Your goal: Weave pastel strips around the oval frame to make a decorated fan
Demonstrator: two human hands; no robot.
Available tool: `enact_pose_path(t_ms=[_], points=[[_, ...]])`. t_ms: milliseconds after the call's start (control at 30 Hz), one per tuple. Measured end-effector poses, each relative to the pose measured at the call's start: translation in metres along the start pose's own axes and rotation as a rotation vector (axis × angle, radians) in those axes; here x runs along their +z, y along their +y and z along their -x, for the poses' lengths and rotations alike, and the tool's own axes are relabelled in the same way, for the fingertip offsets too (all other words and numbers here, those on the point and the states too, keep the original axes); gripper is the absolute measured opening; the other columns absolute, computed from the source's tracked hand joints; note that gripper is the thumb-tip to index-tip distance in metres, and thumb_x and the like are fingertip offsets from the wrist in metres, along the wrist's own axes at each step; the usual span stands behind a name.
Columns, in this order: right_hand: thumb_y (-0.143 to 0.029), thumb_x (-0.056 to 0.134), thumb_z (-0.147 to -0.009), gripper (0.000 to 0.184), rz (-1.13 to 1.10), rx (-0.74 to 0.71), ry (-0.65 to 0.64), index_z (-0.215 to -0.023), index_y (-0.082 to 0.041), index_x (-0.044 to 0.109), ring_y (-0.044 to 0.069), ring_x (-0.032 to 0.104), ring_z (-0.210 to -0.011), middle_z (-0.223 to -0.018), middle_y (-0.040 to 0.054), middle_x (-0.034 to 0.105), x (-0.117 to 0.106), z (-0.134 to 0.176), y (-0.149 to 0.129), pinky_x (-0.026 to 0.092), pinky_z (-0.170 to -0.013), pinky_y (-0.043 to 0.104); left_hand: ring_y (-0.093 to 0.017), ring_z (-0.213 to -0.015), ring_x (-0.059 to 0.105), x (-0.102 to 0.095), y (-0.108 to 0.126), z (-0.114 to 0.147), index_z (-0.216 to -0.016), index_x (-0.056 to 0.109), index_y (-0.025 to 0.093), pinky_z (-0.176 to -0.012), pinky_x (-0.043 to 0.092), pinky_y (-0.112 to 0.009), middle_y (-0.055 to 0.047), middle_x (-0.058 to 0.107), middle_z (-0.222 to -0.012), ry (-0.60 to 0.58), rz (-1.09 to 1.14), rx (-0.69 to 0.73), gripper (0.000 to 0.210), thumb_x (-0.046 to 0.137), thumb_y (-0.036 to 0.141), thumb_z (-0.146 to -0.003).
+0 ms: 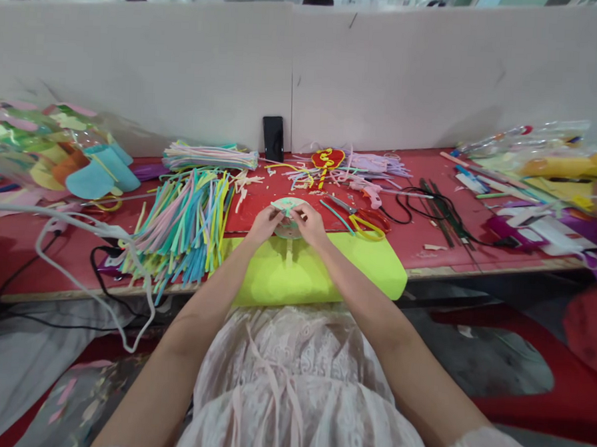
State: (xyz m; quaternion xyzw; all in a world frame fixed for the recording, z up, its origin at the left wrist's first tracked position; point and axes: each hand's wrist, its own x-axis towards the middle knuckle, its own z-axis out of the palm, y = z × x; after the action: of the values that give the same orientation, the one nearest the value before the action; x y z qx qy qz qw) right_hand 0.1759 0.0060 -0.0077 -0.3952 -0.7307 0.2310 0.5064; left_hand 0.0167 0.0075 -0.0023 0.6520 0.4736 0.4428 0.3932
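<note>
Two hands: the left hand (267,224) and right hand (310,225) nearly touch, each pinching at a thin pale strip (286,210) over the round piece.
Yellow board (270,285): sits under the wrists and sticks out past the table edge (486,269), up to the lap.
Left side: tight; a big heap of fuzzy sticks (178,224) is just beside the left arm.
Right side: scissors (367,226) lie near the right hand; past them is a bare red patch of table (407,246).
Back: loose sticks and a pink glue gun (370,191) fill the space before the white wall (186,71).
Round piece (287,231): between the hands, at the board's far edge; flat, pale, a bit green; a light stem (289,253) points to the lap.
</note>
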Motion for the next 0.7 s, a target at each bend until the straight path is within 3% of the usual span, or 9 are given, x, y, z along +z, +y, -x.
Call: enact_pose_path(t_ms=[267, 533, 700], points=[[-0.049, 0.055, -0.075, 0.035, -0.081, 0.124, -0.042, -0.087, -0.017, 0.061, 0.015, 0.059, -0.075, -0.085, 0.005, 0.063, 0.003, -0.0005, -0.0019, 0.046, -0.067, 0.026, -0.012, -0.066, 0.057, -0.0037, 0.004, 0.0039, -0.076, 0.055, 0.015, -0.064, 0.044, -0.023, -0.003, 0.065, -0.073, 0.105, -0.225, 0.093, 0.019, 0.048, 0.032, -0.081], [-0.04, 0.058, -0.074, 0.027, -0.111, 0.191, -0.068, -0.084, -0.016, 0.064, 0.016, 0.06, -0.075, -0.086, 0.0062, 0.066, 0.0013, -0.0024, -0.0017, 0.047, -0.072, 0.029, -0.011, -0.066, 0.055, -0.0022, 0.0052, 0.0042, -0.072, 0.058, 0.014, -0.065, 0.042, -0.023, -0.003, 0.064, -0.073, 0.076, -0.291, 0.085, 0.022, 0.046, 0.028, -0.082], [-0.039, 0.059, -0.072, 0.024, -0.147, 0.216, -0.068, -0.078, -0.016, 0.064, 0.015, 0.059, -0.072, -0.081, 0.0048, 0.067, -0.0007, -0.003, -0.0031, 0.046, -0.072, 0.029, -0.013, -0.072, 0.057, 0.0, -0.0006, 0.0027, -0.081, 0.058, 0.014, -0.067, 0.044, -0.024, -0.004, 0.063, -0.079, 0.063, -0.242, 0.115, 0.019, 0.047, 0.029, -0.082]])
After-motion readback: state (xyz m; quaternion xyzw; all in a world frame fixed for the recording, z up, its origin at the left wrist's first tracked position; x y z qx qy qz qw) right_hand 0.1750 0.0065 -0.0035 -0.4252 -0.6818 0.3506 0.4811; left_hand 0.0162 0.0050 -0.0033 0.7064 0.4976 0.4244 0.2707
